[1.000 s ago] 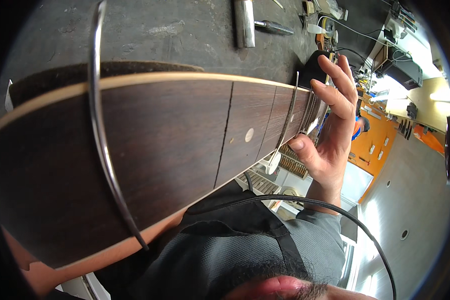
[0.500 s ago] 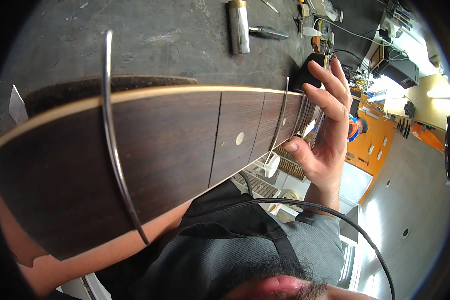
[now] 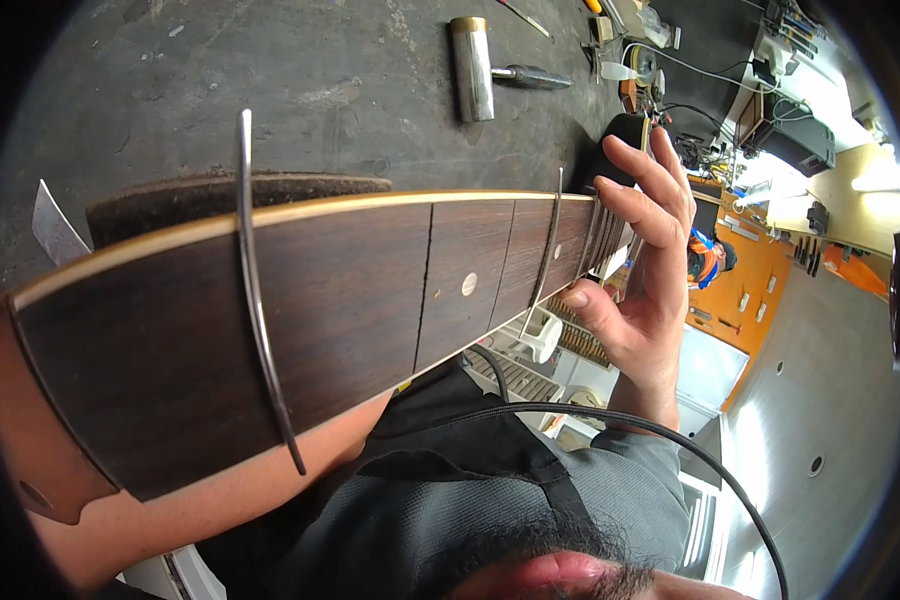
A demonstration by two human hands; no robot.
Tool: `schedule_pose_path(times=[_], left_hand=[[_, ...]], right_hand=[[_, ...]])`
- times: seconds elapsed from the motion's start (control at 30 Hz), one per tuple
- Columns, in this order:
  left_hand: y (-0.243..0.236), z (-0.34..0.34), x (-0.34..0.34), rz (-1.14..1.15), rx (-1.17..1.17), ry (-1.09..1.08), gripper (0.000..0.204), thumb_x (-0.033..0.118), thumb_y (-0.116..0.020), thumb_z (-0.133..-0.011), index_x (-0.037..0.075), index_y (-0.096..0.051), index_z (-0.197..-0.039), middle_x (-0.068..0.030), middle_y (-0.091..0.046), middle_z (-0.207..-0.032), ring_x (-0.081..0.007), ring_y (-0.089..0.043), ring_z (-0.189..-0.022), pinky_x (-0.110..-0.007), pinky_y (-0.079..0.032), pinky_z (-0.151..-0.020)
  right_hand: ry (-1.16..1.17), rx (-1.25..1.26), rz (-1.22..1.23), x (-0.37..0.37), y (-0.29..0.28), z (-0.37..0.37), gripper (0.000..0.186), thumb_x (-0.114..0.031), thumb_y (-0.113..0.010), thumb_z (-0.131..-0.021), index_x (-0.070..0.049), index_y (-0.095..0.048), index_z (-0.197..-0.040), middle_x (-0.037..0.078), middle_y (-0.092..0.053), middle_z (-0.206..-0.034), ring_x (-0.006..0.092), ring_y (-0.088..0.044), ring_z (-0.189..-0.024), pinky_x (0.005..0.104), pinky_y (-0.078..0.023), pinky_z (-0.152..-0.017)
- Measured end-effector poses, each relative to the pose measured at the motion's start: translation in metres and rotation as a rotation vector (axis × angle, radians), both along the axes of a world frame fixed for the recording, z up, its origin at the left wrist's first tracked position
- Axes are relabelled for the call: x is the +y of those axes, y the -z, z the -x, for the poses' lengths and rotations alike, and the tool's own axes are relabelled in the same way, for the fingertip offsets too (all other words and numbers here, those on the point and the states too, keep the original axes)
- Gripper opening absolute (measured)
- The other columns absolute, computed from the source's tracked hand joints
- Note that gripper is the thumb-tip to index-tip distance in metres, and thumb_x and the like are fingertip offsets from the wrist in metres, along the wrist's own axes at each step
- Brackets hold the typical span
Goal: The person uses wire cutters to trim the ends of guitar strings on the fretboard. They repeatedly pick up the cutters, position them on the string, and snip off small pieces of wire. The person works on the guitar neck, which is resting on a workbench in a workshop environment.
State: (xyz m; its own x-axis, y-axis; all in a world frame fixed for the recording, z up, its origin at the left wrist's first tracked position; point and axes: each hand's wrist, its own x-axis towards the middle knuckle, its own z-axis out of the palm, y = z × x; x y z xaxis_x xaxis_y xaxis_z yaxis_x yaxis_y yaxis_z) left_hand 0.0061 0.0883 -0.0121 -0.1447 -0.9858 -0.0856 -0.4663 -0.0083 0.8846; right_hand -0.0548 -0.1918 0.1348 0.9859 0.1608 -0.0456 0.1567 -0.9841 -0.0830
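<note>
A dark guitar neck (image 3: pixel 360 280) with a pale edge runs from the near left toward the right. A bent length of fret wire (image 3: pixel 253 285) lies across its near part, with both ends sticking out past the edges. Farther along, a second fret wire (image 3: pixel 552 235) crosses it likewise, and several frets follow at the far end. My right hand (image 3: pixel 645 240) closes round that far end, thumb at the lower edge and a fingertip at the upper one, other fingers spread. Behind the neck shows my left forearm (image 3: pixel 320 455); the left hand is not seen. The neck's left end is reddish-brown wood (image 3: pixel 10 390).
Behind the neck is a dark curved block (image 3: pixel 315 188) on the grey bench (image 3: pixel 310 70), with a flat metal piece (image 3: pixel 55 225) at its left. A hammer (image 3: pixel 473 70) lies farther back. A black cable (image 3: pixel 660 422) loops past on the right. Another person (image 3: pixel 708 258) stands far off.
The neck and its fret wires sit slightly lower, and the near wire farther right. More of the reddish-brown end shows. The bench and hammer also shift in view. My right hand keeps its hold.
</note>
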Motion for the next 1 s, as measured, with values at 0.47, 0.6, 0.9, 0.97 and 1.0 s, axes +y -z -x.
schedule_pose_path(times=[0.47, 0.6, 0.9, 0.97, 1.0], left_hand=[[0.002, -0.006, 0.004, -0.007, -0.012, -0.011, 0.100, 0.005, -0.081, -0.080, -0.001, -0.035, -0.169, -0.0303, -0.066, -0.126, -0.0448, -0.070, -0.113, -0.051, -0.057, -0.100], [0.001, -0.007, 0.003, -0.015, -0.025, -0.016, 0.100, 0.005, -0.081, -0.080, -0.001, -0.035, -0.169, -0.0302, -0.066, -0.126, -0.0447, -0.070, -0.114, -0.051, -0.057, -0.100], [0.003, 0.004, -0.024, 0.118, 0.108, 0.091, 0.095, 0.001, -0.080, -0.083, 0.008, -0.041, -0.169, -0.0195, -0.066, -0.137, -0.0389, -0.067, -0.119, -0.047, -0.054, -0.107], [-0.013, -0.001, -0.032, 0.121, 0.039, 0.108, 0.088, 0.000, -0.077, -0.085, 0.012, -0.046, -0.167, -0.0127, -0.068, -0.139, -0.0359, -0.066, -0.120, -0.045, -0.055, -0.107], [-0.020, 0.000, -0.035, 0.127, 0.020, 0.126, 0.085, 0.000, -0.075, -0.087, 0.014, -0.049, -0.166, -0.0092, -0.068, -0.139, -0.0344, -0.065, -0.121, -0.045, -0.055, -0.106]], right_hand=[[0.028, 0.017, -0.004, 0.007, -0.004, -0.003, 0.077, -0.060, -0.087, -0.086, -0.010, -0.071, -0.142, 0.018, -0.061, -0.158, 0.0487, -0.035, -0.161, 0.0620, -0.021, -0.131], [0.028, 0.018, -0.007, 0.011, -0.008, -0.002, 0.073, -0.055, -0.089, -0.087, -0.010, -0.071, -0.141, 0.018, -0.060, -0.158, 0.0482, -0.035, -0.161, 0.0615, -0.023, -0.131], [0.038, -0.238, -0.653, -0.007, -0.039, 0.046, 0.075, -0.036, -0.087, -0.083, -0.002, -0.061, -0.145, 0.020, -0.061, -0.153, 0.0405, -0.042, -0.156, 0.0558, -0.027, -0.130], [0.078, -0.257, -1.017, -0.007, -0.047, 0.068, 0.076, -0.034, -0.085, -0.085, 0.000, -0.055, -0.145, 0.021, -0.062, -0.140, 0.0343, -0.054, -0.140, 0.0506, -0.039, -0.122], [0.092, -0.214, -1.196, -0.011, -0.048, 0.084, 0.076, -0.037, -0.086, -0.085, 0.001, -0.055, -0.144, 0.021, -0.061, -0.135, 0.0322, -0.059, -0.132, 0.0478, -0.045, -0.115]])
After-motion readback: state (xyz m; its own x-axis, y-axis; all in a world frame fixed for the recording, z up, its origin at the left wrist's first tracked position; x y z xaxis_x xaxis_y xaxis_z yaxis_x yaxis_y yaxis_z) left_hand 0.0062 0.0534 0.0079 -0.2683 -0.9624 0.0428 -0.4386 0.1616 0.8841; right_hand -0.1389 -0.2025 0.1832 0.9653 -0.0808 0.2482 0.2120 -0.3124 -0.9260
